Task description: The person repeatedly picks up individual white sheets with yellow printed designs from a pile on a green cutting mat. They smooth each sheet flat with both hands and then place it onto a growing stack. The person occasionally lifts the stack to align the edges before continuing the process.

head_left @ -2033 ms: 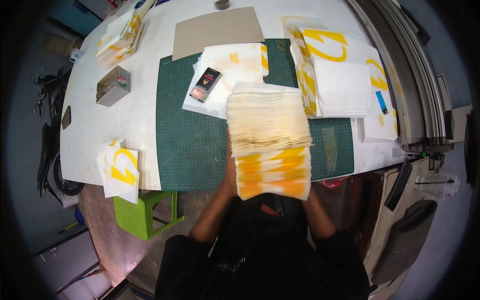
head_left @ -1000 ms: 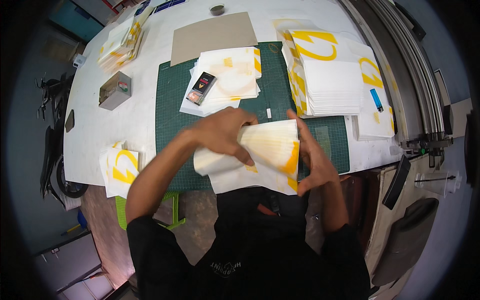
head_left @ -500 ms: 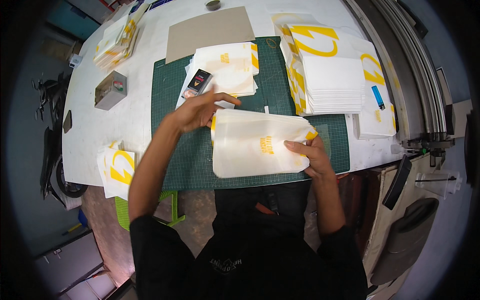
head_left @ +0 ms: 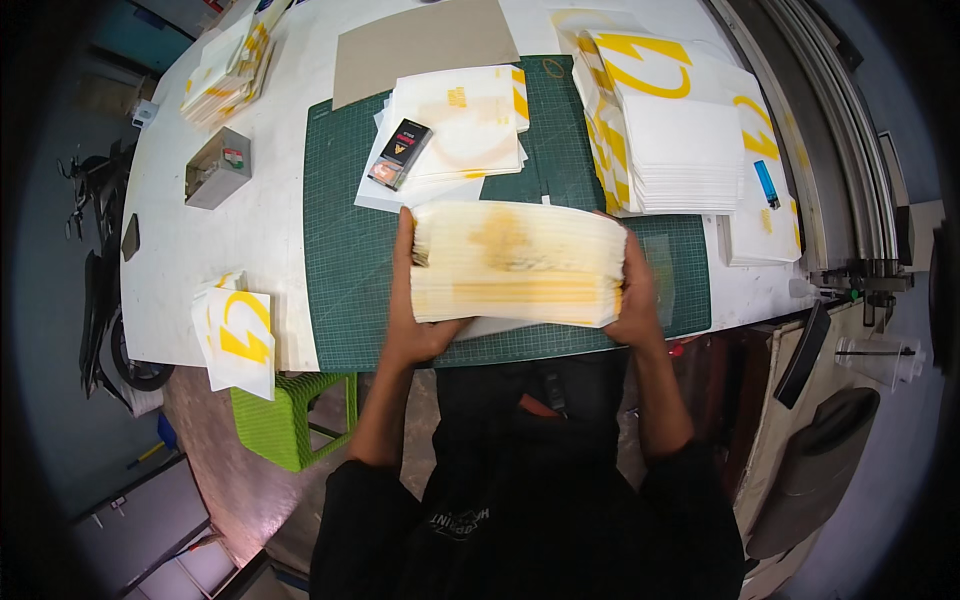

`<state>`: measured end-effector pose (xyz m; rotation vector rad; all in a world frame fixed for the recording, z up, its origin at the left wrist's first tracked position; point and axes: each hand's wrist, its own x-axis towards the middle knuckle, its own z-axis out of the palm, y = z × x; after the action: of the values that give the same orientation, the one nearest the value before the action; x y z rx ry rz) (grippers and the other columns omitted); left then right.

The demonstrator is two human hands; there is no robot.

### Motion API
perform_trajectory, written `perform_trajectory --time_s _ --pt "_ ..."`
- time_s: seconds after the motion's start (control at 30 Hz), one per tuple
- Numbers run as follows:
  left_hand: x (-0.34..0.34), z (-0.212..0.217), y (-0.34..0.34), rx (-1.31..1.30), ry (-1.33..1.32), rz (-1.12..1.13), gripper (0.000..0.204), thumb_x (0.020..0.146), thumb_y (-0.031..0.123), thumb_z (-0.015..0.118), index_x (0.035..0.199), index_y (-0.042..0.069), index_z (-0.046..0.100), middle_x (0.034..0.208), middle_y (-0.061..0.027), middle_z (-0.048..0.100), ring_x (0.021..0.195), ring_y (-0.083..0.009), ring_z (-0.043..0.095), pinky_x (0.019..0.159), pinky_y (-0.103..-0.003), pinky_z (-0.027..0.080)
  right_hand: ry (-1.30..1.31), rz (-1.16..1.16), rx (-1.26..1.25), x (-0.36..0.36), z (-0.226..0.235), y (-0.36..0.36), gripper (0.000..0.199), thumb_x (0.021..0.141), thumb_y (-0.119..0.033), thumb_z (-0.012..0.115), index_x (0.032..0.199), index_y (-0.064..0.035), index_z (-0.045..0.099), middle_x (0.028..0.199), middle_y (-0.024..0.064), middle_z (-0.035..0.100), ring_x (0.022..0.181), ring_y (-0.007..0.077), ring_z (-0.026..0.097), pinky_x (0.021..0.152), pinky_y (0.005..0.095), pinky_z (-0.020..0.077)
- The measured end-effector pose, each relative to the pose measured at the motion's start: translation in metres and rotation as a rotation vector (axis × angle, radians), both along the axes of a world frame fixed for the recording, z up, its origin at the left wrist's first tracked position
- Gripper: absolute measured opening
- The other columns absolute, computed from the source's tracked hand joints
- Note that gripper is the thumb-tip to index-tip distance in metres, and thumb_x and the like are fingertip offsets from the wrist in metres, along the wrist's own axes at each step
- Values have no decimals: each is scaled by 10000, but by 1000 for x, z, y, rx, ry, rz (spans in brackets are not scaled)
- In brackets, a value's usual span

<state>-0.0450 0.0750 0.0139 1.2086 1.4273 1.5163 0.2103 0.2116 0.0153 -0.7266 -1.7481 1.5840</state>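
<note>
A thick stack of white paper bags (head_left: 515, 260) is held up over the near part of the green cutting mat (head_left: 345, 250), its layered edge turned up, with yellow streaks and a brownish smudge on it. My left hand (head_left: 408, 315) grips the left end, thumb below and fingers up along the side. At the other end my right hand (head_left: 638, 300) is closed round the stack; some of its fingers are hidden behind it. Just beyond lies a flatter pile of white bags with yellow print (head_left: 465, 120), a small black box (head_left: 402, 152) resting on it.
A tall stack of folded white bags (head_left: 685, 140) stands at right, beside a blue lighter (head_left: 766, 184). A brown board (head_left: 425, 50) lies at the back. On the left are a grey box (head_left: 220, 168), bags (head_left: 240, 335) overhanging the edge, and another bag pile (head_left: 225, 75). Below is a green stool (head_left: 290, 420).
My left hand has come down from above the stack and taken hold of its left end. The stack has tipped, so its layered edge now shows instead of its printed face.
</note>
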Motion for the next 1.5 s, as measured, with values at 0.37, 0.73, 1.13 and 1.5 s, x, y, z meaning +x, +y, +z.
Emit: perform_trajectory --time_s 0.37,0.73,1.13,1.5 --pt "11 -6 -4 32 -189 -78 1572 605 313 1003 1617 22 -164 1678 -238 191 1481 -347 387 1190 -474 371 78 116 95 4 -18 -5 1421 665 -312 925 1618 61 -62 1705 259 109 1582 304 156 1263 405 142" --pt "20 -10 -18 -55 -76 7 1278 808 80 796 1603 -2 -201 1547 -247 422 1346 -292 529 1123 -406 424 14 23 -184 8 -18 -29 1157 796 -142 820 1638 30 44 1713 221 148 1568 312 221 1255 430 206" --pt "27 -11 -31 30 -84 91 552 788 57 733 1303 -66 575 1206 -160 691 1076 -232 678 967 -366 521 -78 -25 68 10 -33 -24 948 854 -80 749 1602 67 187 1617 207 343 1477 288 368 1221 397 264" --pt "28 -23 -35 1 -134 87 584 814 86 758 1339 -76 557 1252 -169 679 1110 -225 667 997 -365 505 -64 -63 69 10 -31 -28 907 900 -146 739 1603 64 205 1594 201 399 1458 271 407 1219 392 281"
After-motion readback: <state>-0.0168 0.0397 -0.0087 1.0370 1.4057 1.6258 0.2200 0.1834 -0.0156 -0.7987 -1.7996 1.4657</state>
